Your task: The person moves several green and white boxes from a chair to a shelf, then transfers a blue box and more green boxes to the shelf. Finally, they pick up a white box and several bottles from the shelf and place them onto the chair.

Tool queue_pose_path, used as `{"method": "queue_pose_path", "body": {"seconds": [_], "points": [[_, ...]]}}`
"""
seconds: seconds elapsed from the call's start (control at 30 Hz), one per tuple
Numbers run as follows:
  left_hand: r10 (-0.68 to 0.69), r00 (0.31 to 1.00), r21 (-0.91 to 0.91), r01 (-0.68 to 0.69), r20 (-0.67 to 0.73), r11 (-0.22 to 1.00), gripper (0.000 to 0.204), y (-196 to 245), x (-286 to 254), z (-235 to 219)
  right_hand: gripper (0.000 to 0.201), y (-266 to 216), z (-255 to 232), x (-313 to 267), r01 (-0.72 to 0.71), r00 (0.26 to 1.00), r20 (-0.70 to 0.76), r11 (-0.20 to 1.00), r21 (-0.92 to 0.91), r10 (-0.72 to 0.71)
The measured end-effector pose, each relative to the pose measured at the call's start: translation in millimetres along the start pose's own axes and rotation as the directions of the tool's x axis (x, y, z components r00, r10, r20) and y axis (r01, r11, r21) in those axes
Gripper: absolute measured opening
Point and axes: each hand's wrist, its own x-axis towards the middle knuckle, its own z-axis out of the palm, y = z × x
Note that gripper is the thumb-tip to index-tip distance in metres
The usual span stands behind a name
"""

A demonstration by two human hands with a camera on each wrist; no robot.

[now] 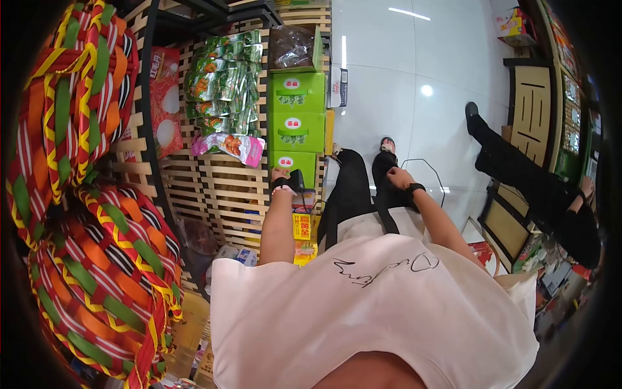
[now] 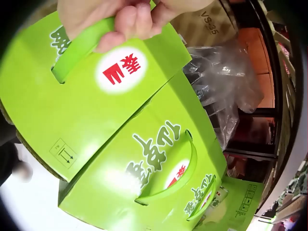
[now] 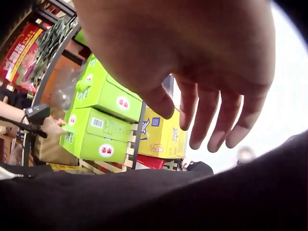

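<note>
In the left wrist view my left hand (image 2: 132,21) has its fingers curled around the strap handle (image 2: 79,53) on top of a bright green carton (image 2: 67,120). That carton, with a white oval and red characters, is the nearest of a row along the shelf. Two more green cartons (image 1: 297,132) of the same print stand beyond it in the head view. My right hand (image 3: 192,57) hangs with fingers loosely extended and nothing in them, over dark trousers in the right wrist view. From above, the same hand (image 1: 398,176) is beside my thigh.
Green snack packets (image 1: 223,84) and a pink packet (image 1: 233,148) lie on the slatted shelf. Striped woven bags (image 1: 97,272) stand at the left. A yellow carton (image 3: 161,134) sits below the green ones. Another person's leg (image 1: 518,152) extends into the aisle at right.
</note>
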Motion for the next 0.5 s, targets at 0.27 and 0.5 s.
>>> {"method": "queue_pose_path", "body": {"seconds": [0.27, 0.5], "points": [[-0.035, 0.999, -0.050, 0.035, 0.003, 0.998, 0.016, -13, 5, 3, 0.022, -51, 20, -3, 0.099, 0.992, 0.091, 0.989, -0.110, -0.090], [-0.092, 0.996, -0.102, 0.092, 0.003, 0.991, 0.019, -30, 10, 5, 0.023, -89, 35, -11, 0.267, 0.962, 0.089, 0.953, -0.142, -0.257]]}}
